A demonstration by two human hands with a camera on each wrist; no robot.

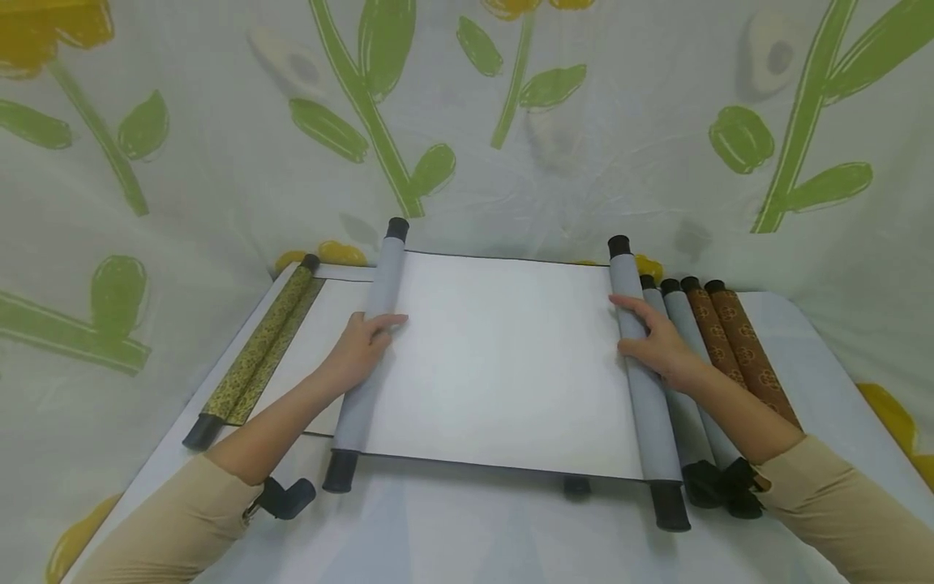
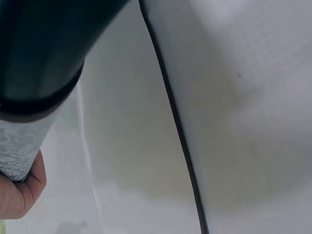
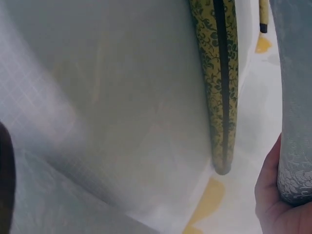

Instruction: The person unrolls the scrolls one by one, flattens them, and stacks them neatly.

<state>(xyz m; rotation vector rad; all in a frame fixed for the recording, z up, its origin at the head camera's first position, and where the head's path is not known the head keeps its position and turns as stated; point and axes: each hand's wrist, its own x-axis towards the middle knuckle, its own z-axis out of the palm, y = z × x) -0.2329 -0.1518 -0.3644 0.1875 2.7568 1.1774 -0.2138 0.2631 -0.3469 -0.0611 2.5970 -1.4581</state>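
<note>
A partly unrolled grey scroll (image 1: 503, 324) is held between the two grips, its white face spread from one to the other. By the left grip (image 1: 359, 345), the left roll (image 1: 356, 414) is clasped, the fingers wrapped round it; by the right grip (image 1: 662, 345), the right roll (image 1: 654, 430) is clasped likewise. Both rolls are tipped with black end caps (image 1: 341, 472), seen beyond the grips and nearer the person than them. Just left of the left grip, a lower white sheet (image 1: 324, 316) is partly covered by the scroll, and farther left it is bordered by an olive patterned roll (image 1: 257, 345). In the right wrist view, an olive roll with a dark strip (image 3: 213, 92) is seen left of the right grip. To the right of that grip, grey rolls (image 1: 680, 312) are laid beside two brown patterned rolls (image 1: 751, 345) on the desk (image 1: 467, 535). Beyond both grips, a leaf-printed curtain (image 1: 627, 178) is hung.
</note>
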